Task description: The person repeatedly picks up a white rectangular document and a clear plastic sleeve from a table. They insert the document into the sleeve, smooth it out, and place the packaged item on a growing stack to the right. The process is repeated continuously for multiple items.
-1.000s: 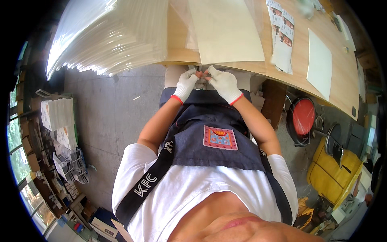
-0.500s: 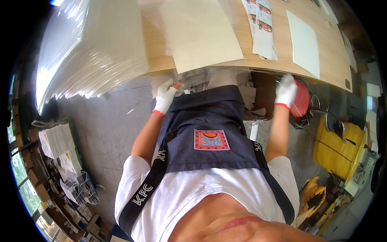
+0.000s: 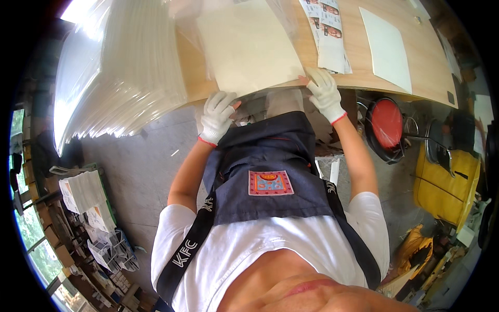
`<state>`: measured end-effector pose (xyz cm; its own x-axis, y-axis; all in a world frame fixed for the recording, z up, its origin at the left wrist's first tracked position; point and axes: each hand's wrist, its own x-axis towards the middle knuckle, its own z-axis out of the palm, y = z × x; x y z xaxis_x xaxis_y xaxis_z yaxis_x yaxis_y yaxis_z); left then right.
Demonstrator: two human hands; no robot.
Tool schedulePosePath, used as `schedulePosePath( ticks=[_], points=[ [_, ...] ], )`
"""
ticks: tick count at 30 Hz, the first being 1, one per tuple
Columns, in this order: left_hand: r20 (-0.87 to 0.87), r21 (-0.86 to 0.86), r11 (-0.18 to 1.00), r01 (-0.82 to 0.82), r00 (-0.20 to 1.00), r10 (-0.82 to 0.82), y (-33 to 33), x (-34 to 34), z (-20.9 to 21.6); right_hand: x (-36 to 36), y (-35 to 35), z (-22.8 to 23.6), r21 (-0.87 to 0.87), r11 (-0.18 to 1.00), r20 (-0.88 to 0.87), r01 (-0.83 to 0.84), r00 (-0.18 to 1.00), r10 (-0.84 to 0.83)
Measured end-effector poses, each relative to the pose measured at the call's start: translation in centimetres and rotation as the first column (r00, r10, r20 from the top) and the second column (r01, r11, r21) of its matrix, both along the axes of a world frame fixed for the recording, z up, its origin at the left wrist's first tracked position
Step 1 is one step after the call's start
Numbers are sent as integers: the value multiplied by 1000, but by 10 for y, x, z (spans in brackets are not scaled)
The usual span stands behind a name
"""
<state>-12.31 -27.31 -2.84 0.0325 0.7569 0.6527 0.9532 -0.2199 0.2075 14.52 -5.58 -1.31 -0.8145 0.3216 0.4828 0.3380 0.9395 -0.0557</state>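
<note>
A large cream sheet (image 3: 244, 47) lies at the front of the wooden table, on clear plastic film (image 3: 188, 39). My left hand (image 3: 217, 118), in a white glove with a bare thumb tip, is at the table's front edge by the sheet's near left corner. Its fingers are stretched forward and slightly bent. My right hand (image 3: 325, 98), gloved the same way, reaches the near right corner with its fingers apart. A bare fingertip there lies close to the sheet. Neither hand visibly grips anything.
A tall stack of clear plastic sleeves (image 3: 119, 67) stands at the left. Printed strips (image 3: 331, 44) and a white sheet (image 3: 387, 49) lie to the right on the table (image 3: 358, 82). Right of my arm are a red stool (image 3: 386, 125) and a yellow container (image 3: 444, 187).
My right hand has swung left from beside the red stool to the cream sheet's near right corner. My left hand has risen slightly to the table edge, its fingers now extended.
</note>
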Motion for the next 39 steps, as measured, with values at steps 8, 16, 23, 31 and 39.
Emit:
schedulePosePath(
  ticks=[8, 16, 23, 31, 39],
  points=[
    [554, -242, 852, -464, 655, 514, -27, 5, -61, -27, -15, -26, -592, 775, -101, 219, 935, -341],
    [913, -237, 941, -242, -386, 131, -25, 34, -42, -27, -30, -33, -738, 471, 19, 484, 712, -702],
    [831, -554, 831, 54, -28, 556, -73, 11, -49, 2, 42, 10, 87, 840, -138, 536, 841, -523],
    [757, -443, 896, -34, 521, 394, -7, 25, 11, 27, 99, -29, -37, 983, -142, 179, 973, -183],
    [771, 7, 770, 638, -494, 402, 166, 111, 19, 34, 7, 35, 134, 991, -318, -14, 946, 57]
  ],
)
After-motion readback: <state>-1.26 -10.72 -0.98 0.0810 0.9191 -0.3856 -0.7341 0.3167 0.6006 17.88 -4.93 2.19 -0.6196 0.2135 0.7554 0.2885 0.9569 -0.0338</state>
